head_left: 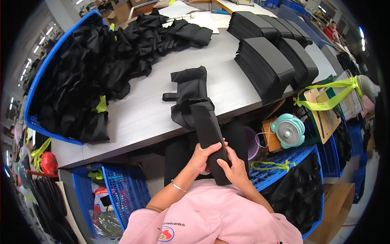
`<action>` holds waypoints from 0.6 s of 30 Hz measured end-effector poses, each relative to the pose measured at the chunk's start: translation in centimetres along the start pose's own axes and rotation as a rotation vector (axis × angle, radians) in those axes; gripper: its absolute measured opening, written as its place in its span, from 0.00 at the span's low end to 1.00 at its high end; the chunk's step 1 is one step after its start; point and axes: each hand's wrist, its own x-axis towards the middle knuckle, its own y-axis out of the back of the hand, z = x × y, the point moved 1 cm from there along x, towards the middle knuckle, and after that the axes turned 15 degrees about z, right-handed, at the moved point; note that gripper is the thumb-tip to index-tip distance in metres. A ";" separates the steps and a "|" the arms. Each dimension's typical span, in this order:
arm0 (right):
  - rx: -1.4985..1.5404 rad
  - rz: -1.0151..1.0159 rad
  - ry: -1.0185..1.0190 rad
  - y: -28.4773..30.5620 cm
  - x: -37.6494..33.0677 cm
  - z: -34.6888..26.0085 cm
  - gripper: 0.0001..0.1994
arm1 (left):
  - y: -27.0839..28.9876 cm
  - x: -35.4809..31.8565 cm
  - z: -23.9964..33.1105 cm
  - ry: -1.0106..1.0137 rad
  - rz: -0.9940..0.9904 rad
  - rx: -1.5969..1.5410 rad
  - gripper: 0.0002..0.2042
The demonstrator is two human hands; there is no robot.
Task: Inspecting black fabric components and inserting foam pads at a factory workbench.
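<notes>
Just in front of my body I hold a long, narrow black panel (208,127), tilted with its far end on the table edge. My left hand (200,157) grips its left side, thumb on top. My right hand (235,166) closes on the right edge lower down, thumb and fingers pinching it. At the panel's far end a black fabric piece (191,88) with a small side strap lies on the table, loosely folded around or against it; I cannot tell whether they are joined.
A blue basket (35,87) heaped with black fabric pieces (118,53) lies at the left. Stacks of black panels (268,61) stand at the right of the grey table (142,105). A small teal fan (289,131) and more blue baskets (126,187) sit below the table's edge.
</notes>
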 end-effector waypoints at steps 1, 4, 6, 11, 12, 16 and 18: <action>0.008 -0.011 0.008 0.3 0.4 0.6 0.25 | -0.1 0.1 -0.5 -0.098 0.045 0.107 0.22; 0.217 -0.015 -0.057 1.7 2.0 2.2 0.23 | 1.0 0.9 -0.8 -0.394 0.407 0.255 0.19; 0.187 -0.053 0.098 2.5 3.3 3.0 0.21 | 2.6 2.0 0.0 -0.784 0.658 0.417 0.16; 0.415 -0.434 -0.168 1.2 6.9 5.4 0.22 | 6.7 5.8 1.4 -1.170 1.008 1.045 0.13; 0.422 -0.427 -0.170 1.1 7.3 5.8 0.22 | 6.5 6.3 2.2 -1.173 1.000 1.051 0.13; 0.592 -0.365 -0.266 0.8 7.4 5.4 0.22 | 5.0 7.3 3.9 -0.862 0.757 0.996 0.19; 0.571 -0.287 -0.220 0.9 7.3 4.3 0.23 | 3.8 7.1 3.9 -1.243 0.723 1.141 0.23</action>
